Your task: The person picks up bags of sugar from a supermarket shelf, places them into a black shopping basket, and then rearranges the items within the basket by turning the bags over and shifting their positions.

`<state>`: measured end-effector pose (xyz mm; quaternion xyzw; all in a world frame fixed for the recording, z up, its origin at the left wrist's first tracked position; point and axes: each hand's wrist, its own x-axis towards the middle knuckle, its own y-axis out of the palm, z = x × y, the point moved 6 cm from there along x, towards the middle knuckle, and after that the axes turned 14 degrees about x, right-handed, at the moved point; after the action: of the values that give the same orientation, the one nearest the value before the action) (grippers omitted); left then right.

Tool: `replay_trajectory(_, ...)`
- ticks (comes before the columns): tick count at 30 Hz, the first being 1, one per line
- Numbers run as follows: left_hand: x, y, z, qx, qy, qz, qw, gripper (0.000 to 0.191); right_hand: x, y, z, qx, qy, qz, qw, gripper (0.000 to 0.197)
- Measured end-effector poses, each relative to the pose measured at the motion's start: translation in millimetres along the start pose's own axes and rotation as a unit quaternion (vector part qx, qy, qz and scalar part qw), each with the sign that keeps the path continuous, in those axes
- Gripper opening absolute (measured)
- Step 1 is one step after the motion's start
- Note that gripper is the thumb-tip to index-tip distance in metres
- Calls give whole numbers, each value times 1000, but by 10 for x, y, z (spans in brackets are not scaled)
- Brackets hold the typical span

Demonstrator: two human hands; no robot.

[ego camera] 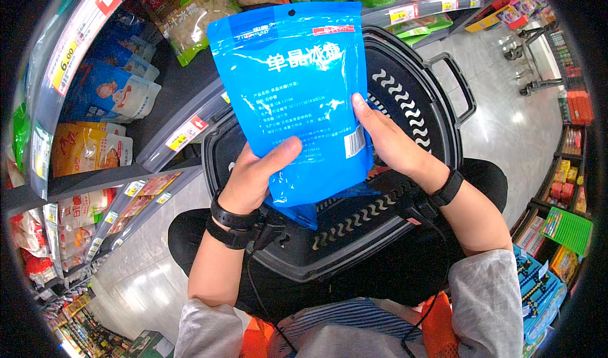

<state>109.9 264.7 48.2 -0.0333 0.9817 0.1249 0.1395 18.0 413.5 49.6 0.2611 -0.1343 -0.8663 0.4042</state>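
A blue plastic pouch of rock sugar (304, 101) is held up in front of me, its back side with printed writing and a barcode facing me. My left hand (256, 177) grips its lower left edge, thumb across the front. My right hand (392, 137) holds its right edge, thumb along the side. Below the pouch stands a black plastic shopping basket (292, 267) with a slotted bottom. Another piece of blue packaging (297, 214) shows under the pouch; most of it is hidden, so I cannot tell whether it lies in the basket.
Shelves with price tags (187, 132) curve along the left and top, holding blue pouches (114, 89), yellow pouches (95, 149) and a green-trimmed bag of sugar (194, 20). The basket's handle (453, 87) sticks out right. Beyond lie grey floor tiles (503, 134) and a wheeled cart (536, 68).
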Motion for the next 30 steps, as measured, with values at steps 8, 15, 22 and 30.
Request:
replay_trajectory(8, 141, -56, -76, -218, 61, -54, 972, 73, -3, -37, 27, 0, -2, 31, 1000, 72)
replay_trajectory(15, 42, -287, 297, -314, 39, 55, 947, 65, -92, -18, 84, 59, 66, 28, 996, 63)
replay_trajectory(22, 20, -104, 156, -322, 81, 131, 934, 60, -105, -19, 92, 53, 103, 87, 989, 62)
replay_trajectory(30, -16, -277, 432, -311, 72, 84, 944, 63, -71, 17, 225, 303, 32, 204, 930, 65)
